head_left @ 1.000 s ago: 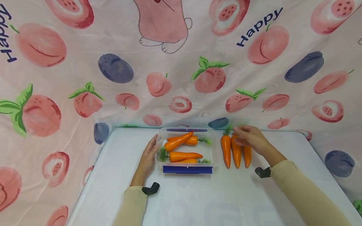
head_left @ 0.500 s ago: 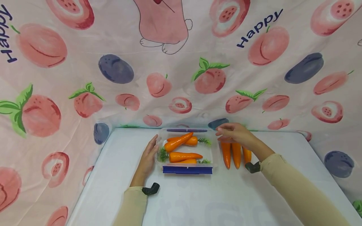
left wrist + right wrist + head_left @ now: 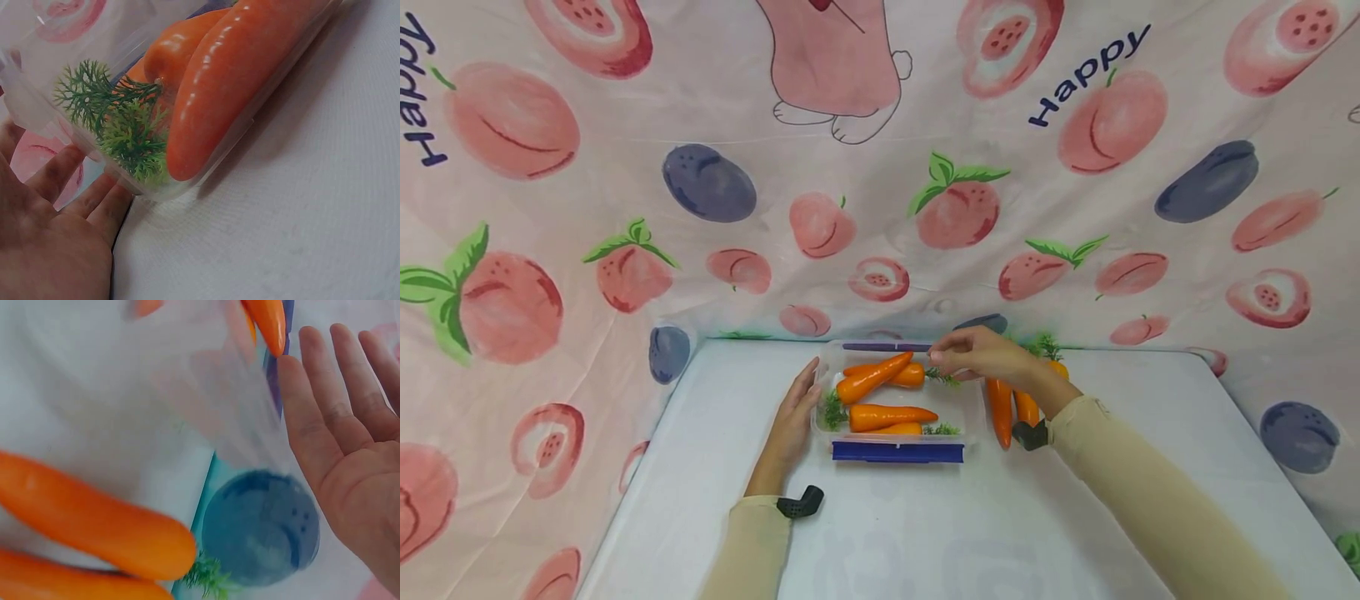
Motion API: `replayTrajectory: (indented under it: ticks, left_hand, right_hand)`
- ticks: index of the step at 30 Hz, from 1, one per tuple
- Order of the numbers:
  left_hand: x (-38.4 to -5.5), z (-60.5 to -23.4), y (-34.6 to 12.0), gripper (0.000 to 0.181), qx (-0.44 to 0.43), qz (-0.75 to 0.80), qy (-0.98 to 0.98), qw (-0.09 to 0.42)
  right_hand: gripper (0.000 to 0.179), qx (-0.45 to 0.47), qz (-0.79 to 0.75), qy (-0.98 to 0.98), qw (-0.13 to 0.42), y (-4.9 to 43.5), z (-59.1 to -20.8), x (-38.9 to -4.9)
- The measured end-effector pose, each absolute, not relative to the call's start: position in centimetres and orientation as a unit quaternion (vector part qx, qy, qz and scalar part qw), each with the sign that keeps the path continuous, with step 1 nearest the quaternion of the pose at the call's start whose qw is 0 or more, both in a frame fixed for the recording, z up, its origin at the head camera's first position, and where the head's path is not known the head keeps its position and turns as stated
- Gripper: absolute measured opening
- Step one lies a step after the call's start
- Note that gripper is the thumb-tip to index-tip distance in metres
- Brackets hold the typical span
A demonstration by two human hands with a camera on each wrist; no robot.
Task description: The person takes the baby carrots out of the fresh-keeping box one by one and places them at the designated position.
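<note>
While the left hand [image 3: 793,412] lay along its left wall, a clear plastic box [image 3: 951,404] with a blue front flap [image 3: 897,451] held four carrots [image 3: 874,378]. Head view: at the far side one carrot slanted over another; toward the front one lay lengthwise, with a fourth partly hidden by the front wall. All orange, smooth, shiny, with feathery green tops [image 3: 832,411] pointing to either end. Right of the box, three loose carrots [image 3: 1000,412] on the white tabletop [image 3: 895,533], tips toward the person, partly covered by the right hand [image 3: 988,354], which hovered over the box's far right corner; contact could not be told. Box close to the tabletop's far edge, against a fruit-printed cloth [image 3: 880,192]; narrow gap to the loose carrots, broad white surface on the near side.

Left wrist view: fingers spread and extended, tips at the clear wall; green tufts bunched in that corner, a carrot leaning along the side.

Right wrist view: fingers straight, palm bare. Box wall blurred; carrot in the box near the fingertips, loose carrots lower left, one tuft reaching past the tabletop's edge.
</note>
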State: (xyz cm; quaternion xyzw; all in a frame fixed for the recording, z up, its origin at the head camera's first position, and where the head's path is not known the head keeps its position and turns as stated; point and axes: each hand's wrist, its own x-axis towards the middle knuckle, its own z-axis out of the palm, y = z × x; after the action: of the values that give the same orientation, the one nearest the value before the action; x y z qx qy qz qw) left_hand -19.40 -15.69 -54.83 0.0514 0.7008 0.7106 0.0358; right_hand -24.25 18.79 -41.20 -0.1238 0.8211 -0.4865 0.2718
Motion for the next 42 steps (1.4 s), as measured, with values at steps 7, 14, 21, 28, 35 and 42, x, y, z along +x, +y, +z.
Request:
replayTrajectory:
  ticks: [7,14,21,28,35,42]
  left_hand:
    - [-19.4,-55.1,-15.7,0.051,0.052,0.722,0.688,0.038]
    - [-19.4,-55.0,-15.7,0.052,0.066,0.731,0.678,0.037]
    - [-19.5,-55.0,-15.7,0.052,0.066,0.732,0.677,0.038]
    - [-19.4,-55.0,-15.7,0.052,0.066,0.738,0.670,0.038]
    - [-19.4,-55.0,-15.7,0.053,0.072,0.747,0.660,0.039]
    - [-19.4,-55.0,-15.8,0.053,0.074,0.741,0.666,0.038]
  right_hand:
    - [0.059,-0.152,-0.477,0.815,0.293,16.4,-41.5,-25.0]
    - [0.052,-0.166,-0.450,0.824,0.303,14.1,-41.4,-25.2]
    - [0.046,-0.192,-0.395,0.849,0.294,12.2,-41.9,-25.8]
    - [0.041,-0.217,-0.347,0.858,0.311,10.5,-43.1,-26.5]
    - [0.039,-0.213,-0.326,0.853,0.348,9.0,-43.5,-26.5]
    - [0.046,-0.206,-0.292,0.854,0.378,8.3,-43.6,-26.7]
